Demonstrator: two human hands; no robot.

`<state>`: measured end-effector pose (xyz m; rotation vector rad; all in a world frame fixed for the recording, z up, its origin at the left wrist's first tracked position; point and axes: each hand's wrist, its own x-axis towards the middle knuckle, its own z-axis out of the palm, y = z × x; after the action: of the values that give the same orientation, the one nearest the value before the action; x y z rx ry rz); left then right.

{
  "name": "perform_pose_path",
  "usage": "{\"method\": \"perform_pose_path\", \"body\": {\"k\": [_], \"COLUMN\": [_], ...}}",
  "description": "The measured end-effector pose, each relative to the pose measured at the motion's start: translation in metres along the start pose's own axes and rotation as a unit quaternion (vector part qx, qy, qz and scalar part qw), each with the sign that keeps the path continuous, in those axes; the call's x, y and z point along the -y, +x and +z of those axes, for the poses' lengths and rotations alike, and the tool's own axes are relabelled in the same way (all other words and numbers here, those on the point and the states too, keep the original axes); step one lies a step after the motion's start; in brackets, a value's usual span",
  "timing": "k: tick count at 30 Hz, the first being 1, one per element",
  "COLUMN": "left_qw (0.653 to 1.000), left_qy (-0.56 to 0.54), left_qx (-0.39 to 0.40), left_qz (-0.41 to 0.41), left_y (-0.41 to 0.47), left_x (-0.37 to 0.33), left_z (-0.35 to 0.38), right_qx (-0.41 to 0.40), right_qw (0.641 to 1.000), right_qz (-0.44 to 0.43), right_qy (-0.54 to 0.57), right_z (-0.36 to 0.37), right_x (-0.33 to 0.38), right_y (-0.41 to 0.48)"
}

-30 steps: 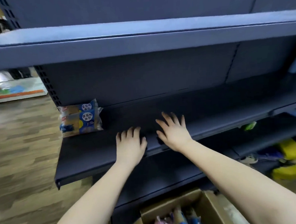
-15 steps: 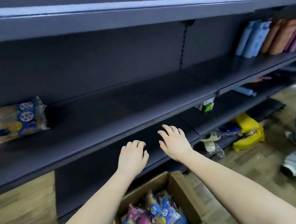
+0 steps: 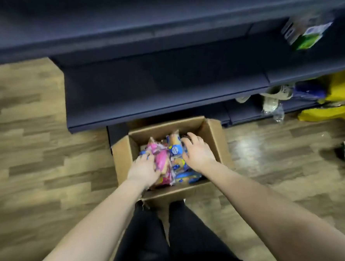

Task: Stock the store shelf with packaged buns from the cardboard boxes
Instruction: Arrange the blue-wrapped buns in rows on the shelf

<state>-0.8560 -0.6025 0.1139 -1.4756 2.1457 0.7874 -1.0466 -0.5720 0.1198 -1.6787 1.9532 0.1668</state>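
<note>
Standing over box point(image 3: 214, 140) on floor point(image 3: 38, 158), just in front of shelf point(image 3: 166, 102). Gripping pink pack point(image 3: 162, 161) with left hand point(image 3: 143, 169), fingers curling round it. Resting right hand point(image 3: 197, 153) spread on blue packs point(image 3: 174, 149), fingers relaxed, clamping nothing. Handling all packs inside box, pink touching blue.

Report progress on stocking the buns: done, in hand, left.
Done: no bun packs show on the shelf boards in view. In hand: both hands are in the cardboard box; the left hand grips a pink pack, the right hand rests on blue packs. Left: the box holds many packs, so most stocking remains.
</note>
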Motion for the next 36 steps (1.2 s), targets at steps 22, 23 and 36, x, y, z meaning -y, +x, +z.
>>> {"method": "perform_pose_path", "body": {"k": [22,23,36], "left_qw": [0.995,0.995,0.938], "left_qy": [-0.063,-0.073,-0.309], "left_qx": [0.065,0.059,-0.011], "left_qz": [0.045,0.038,-0.157], "left_y": [0.100,0.114,0.234], "left_x": [0.021,0.018,-0.015], "left_z": [0.162,0.164,0.191], "right_qx": [0.079,0.074,0.176], "right_qw": [0.989,0.991,0.980], "right_qz": [0.125,0.112,0.014], "right_qy": [0.027,0.020,-0.090], "right_z": [0.207,0.210,0.243], "right_x": [-0.080,-0.084,-0.124], "right_y": [0.075,0.083,0.153]}}
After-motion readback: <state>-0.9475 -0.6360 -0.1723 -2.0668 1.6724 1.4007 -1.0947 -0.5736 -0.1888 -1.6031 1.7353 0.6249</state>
